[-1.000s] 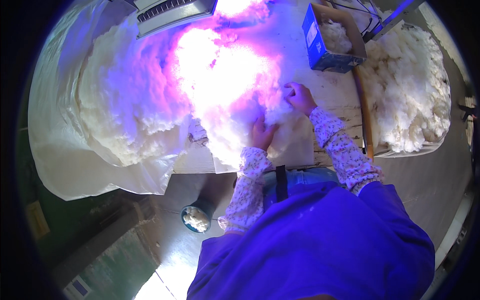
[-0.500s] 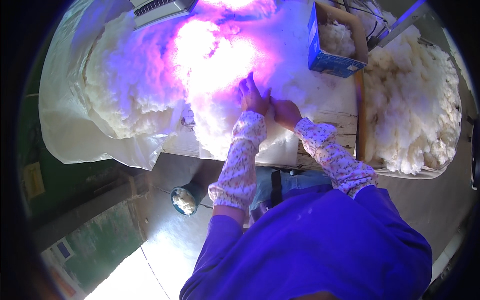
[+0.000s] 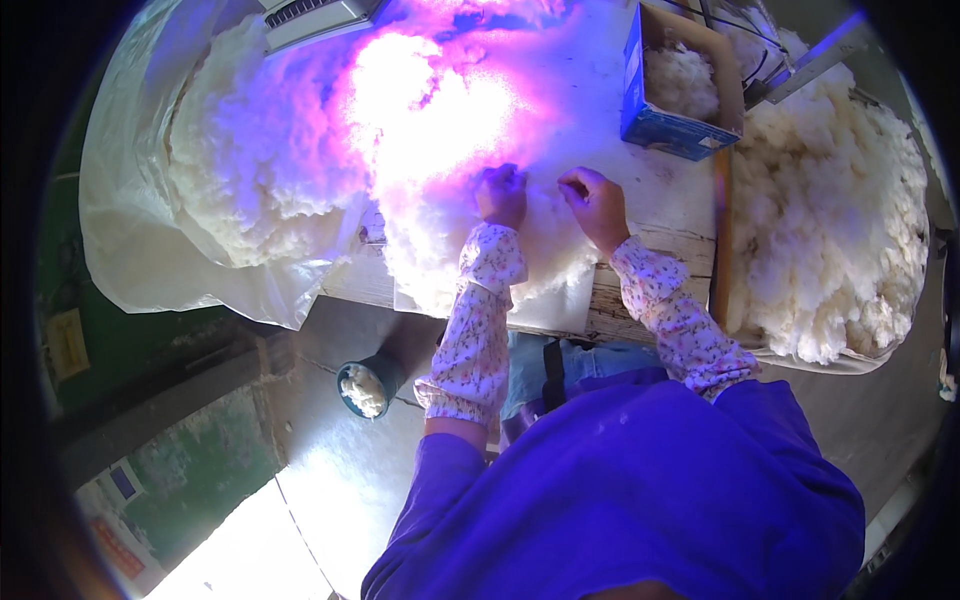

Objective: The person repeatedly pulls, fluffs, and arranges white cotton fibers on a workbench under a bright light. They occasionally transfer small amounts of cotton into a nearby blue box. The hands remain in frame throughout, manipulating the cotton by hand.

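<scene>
A pile of fluffy white fibre (image 3: pixel 430 262) lies on the worktable in front of me, washed out at the back by a glaring pink-violet light. My left hand (image 3: pixel 502 196) is over this fibre with its fingers curled in; whether a tuft is inside them is hidden. To its right, my right hand (image 3: pixel 600 210) is raised at the fibre's right edge, thumb and fingertips pinched together. Anything between those fingertips is too small to make out. The two hands are apart. Both forearms wear flowered sleeve covers.
A blue cardboard box (image 3: pixel 680 138) with fibre inside stands at the back right. Beyond a wooden board (image 3: pixel 722 240) is a large fibre heap (image 3: pixel 825 220). On the left, more fibre sits on plastic sheeting (image 3: pixel 130 240). A bin (image 3: pixel 362 390) holding fibre stands on the floor.
My hands were close together with the left fingers stretched out. Now they have separated, the right hand moving right and its fingers pinching, the left drawing back slightly and curling.
</scene>
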